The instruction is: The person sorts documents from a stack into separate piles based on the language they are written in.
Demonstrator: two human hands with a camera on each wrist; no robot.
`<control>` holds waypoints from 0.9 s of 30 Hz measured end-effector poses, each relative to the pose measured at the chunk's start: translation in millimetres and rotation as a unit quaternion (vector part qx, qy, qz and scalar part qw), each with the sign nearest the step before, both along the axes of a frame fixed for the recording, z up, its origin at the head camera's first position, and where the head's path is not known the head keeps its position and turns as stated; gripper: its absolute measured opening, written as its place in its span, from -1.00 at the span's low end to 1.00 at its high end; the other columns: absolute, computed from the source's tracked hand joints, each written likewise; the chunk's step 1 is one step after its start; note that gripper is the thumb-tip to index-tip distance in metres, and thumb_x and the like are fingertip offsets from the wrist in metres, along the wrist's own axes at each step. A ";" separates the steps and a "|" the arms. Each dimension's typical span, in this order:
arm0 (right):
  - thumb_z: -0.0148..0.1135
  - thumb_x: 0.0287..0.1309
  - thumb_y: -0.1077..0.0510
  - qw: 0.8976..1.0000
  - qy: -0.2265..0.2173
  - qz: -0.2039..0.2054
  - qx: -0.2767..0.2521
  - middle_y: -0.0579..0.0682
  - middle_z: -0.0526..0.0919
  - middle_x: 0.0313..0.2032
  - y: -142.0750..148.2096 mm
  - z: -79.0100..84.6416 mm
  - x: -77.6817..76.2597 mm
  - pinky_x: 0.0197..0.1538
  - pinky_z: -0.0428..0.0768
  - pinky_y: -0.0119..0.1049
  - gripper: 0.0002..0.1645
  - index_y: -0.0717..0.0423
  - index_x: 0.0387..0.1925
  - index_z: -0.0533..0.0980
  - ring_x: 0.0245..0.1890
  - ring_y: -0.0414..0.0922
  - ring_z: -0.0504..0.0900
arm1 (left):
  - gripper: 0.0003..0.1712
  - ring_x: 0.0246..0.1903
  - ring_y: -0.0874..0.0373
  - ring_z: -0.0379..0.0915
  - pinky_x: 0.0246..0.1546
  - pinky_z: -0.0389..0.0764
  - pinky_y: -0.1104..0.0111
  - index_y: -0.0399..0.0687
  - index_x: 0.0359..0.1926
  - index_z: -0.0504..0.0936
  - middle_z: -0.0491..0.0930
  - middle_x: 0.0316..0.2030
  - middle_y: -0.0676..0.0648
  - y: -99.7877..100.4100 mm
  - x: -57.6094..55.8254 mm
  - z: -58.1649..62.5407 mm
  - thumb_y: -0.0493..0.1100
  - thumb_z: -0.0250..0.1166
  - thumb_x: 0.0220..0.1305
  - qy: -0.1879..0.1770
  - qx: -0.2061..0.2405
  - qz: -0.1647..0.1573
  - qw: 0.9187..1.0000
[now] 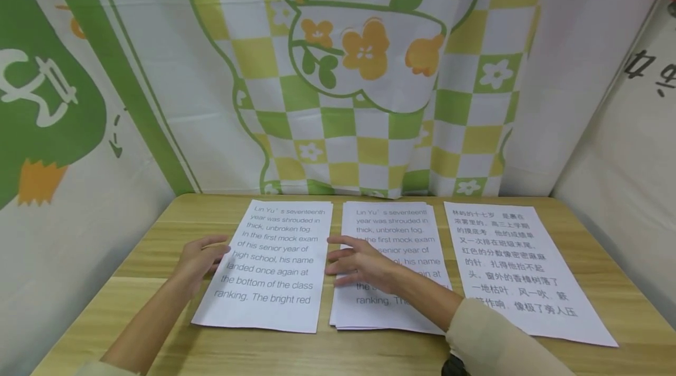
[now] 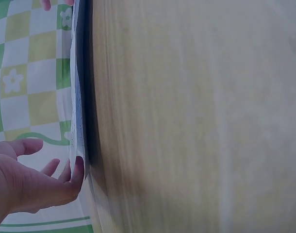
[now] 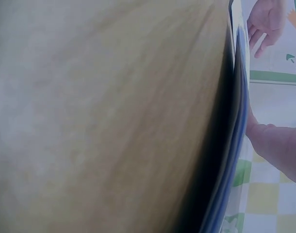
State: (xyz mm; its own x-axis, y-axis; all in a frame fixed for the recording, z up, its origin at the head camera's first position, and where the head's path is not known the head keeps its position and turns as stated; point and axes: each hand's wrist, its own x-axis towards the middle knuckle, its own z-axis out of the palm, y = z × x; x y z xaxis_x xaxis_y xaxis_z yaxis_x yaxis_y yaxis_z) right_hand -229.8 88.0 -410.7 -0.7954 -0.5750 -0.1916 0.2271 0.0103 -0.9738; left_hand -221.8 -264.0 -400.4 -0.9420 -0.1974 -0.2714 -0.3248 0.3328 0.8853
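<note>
Three places on the table hold printed white paper. My left hand [image 1: 198, 260] touches the left edge of the English-text sheet [image 1: 271, 270] on the left, its fingers relaxed. In the left wrist view, a fingertip of the left hand [image 2: 39, 187] meets the edge of the paper [image 2: 77, 116]. My right hand [image 1: 364, 263] lies over the left part of the middle paper stack [image 1: 391, 220], fingers spread and fingertips reaching toward the left sheet's right edge. The right wrist view shows only part of the right hand [image 3: 279, 148] beside the paper edges [image 3: 241, 97].
A sheet with Chinese text [image 1: 507, 258] lies on the right of the wooden table [image 1: 137, 247]. A curtain with checks and flowers [image 1: 348, 129] hangs along the table's back edge. White printed walls [image 1: 628, 188] stand at both sides.
</note>
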 end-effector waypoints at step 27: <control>0.21 0.37 0.33 0.993 0.069 -0.080 0.055 0.51 0.51 0.22 67.7 14.6 6.7 0.12 0.73 0.05 -0.24 0.44 0.49 0.15 0.05 0.24 0.72 | -0.43 0.14 -0.21 0.58 0.15 0.67 0.09 -0.29 0.44 0.38 0.46 0.31 -0.43 98.0 3.7 3.8 -0.29 0.13 0.45 0.032 0.008 -0.111 0.993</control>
State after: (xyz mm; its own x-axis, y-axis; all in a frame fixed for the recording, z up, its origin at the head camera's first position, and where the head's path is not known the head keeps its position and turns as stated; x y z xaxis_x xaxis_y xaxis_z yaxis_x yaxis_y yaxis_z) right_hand -223.2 155.8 -396.1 -0.8977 -0.4213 -0.1292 0.0987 0.0936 -0.9907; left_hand -218.1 -166.0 -396.5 -0.9771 0.0203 -0.2117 -0.1888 0.3754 0.9074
